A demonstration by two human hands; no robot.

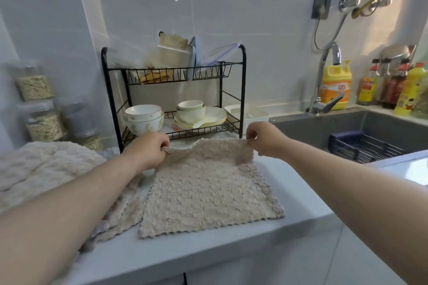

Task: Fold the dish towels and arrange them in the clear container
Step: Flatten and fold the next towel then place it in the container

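Note:
A beige, nubbly dish towel [203, 190] lies spread on the white counter [296, 213], its far edge lifted off the surface. My left hand [148, 149] pinches the towel's far left corner and my right hand [264, 137] pinches its far right corner. More beige towels [122, 213] lie under my left forearm, and a cream fluffy towel heap [44, 164] sits at the far left. No clear container for the towels can be made out.
A black two-tier dish rack [242, 90] with bowls and plates stands just behind the towel. Jars [41, 122] of grain line the left wall. To the right is a grey sink [324, 132] with a dark basket [363, 146], a tap and bottles.

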